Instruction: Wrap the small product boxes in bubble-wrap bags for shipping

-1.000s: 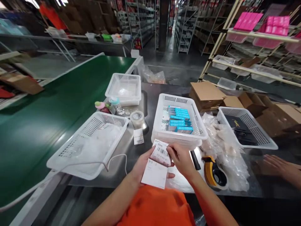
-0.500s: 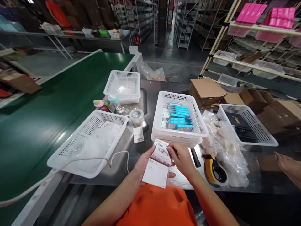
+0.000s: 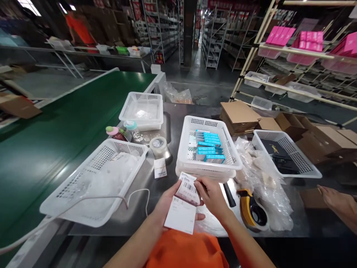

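A folded white label sheet (image 3: 182, 214) with a barcode on its upper part is held between my two hands, low in the middle. My left hand (image 3: 165, 203) grips its left side, with fingers reaching behind the paper. At the upper right edge, my right hand (image 3: 210, 195) pinches the sheet between thumb and fingers. Just beyond the hands stands a white basket (image 3: 182, 160) holding several blue-and-white boxes (image 3: 210, 143). To the right of my right hand lie a yellow tape dispenser (image 3: 249, 210) and a black-handled tool (image 3: 229, 195).
At left are a basket of clear bags (image 3: 106, 190), a tape roll (image 3: 158, 146) and a green conveyor (image 3: 69, 123). Bubble wrap (image 3: 263, 182), a basket with black boxes (image 3: 302, 160) and cardboard (image 3: 241, 113) are at right. Another person's hand (image 3: 336, 204) touches brown cardboard at far right.
The view has tilted up slightly, so the table items sit lower in the frame. Both hands keep their hold on the sheet. The other person's hand now reaches further in, onto the cardboard.
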A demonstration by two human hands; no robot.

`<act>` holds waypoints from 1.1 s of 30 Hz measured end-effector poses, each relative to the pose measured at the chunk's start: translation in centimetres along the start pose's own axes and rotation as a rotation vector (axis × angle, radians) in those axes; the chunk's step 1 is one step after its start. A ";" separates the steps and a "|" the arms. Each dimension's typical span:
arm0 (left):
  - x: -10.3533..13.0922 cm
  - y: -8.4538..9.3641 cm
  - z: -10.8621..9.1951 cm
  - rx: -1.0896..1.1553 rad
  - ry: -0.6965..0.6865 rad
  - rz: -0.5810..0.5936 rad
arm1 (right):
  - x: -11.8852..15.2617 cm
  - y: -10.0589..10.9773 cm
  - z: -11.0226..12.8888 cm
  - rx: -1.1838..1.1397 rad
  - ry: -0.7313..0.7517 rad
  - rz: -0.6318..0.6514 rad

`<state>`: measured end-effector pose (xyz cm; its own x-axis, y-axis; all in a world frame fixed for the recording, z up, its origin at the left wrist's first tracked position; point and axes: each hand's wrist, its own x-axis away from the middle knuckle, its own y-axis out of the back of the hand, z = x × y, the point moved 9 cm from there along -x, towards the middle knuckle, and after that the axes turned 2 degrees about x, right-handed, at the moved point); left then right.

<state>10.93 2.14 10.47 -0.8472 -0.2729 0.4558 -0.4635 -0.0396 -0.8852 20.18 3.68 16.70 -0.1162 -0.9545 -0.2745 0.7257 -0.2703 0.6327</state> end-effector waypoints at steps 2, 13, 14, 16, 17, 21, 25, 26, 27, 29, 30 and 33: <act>0.0 -0.4 -0.3 -0.027 -0.011 0.026 | -0.2 0.2 0.0 0.004 -0.006 -0.002; 0.2 -0.9 -0.7 -0.037 -0.036 0.060 | -0.4 0.1 0.1 -0.053 -0.018 0.002; 0.2 -0.9 -0.6 -0.036 -0.029 0.082 | -0.4 0.1 0.1 -0.059 -0.021 0.007; 0.2 -1.0 -0.5 -0.024 -0.020 0.113 | -0.5 0.1 0.2 -0.068 -0.023 0.014; 0.2 -1.0 -0.5 -0.015 -0.020 0.118 | -0.5 0.1 0.2 -0.071 -0.023 0.015; 0.3 -0.8 -0.6 -0.007 -0.037 0.100 | -0.5 0.0 0.1 -0.078 -0.024 0.017; 0.2 -0.6 -0.5 -0.004 -0.036 0.077 | -0.3 -0.1 -0.3 -0.089 -0.038 0.010; 0.1 -0.6 -0.5 -0.006 -0.033 0.075 | -0.2 -0.1 -0.3 -0.093 -0.041 0.009; 0.1 -0.6 -0.5 -0.008 -0.026 0.076 | -0.2 -0.1 -0.4 -0.095 -0.043 0.011; 0.1 -0.7 -0.3 -0.007 -0.013 0.080 | -0.1 -0.2 -0.5 -0.095 -0.048 0.015; 0.1 -0.7 -0.3 -0.001 -0.010 0.080 | -0.1 -0.1 -0.5 -0.097 -0.049 0.017; 0.0 -0.2 -0.3 0.027 -0.008 0.051 | 0.1 0.1 0.2 -0.119 -0.012 0.021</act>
<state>10.93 2.48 10.63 -0.8675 -0.2833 0.4089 -0.4121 -0.0511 -0.9097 20.14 3.53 16.88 -0.1076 -0.9615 -0.2530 0.8034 -0.2340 0.5475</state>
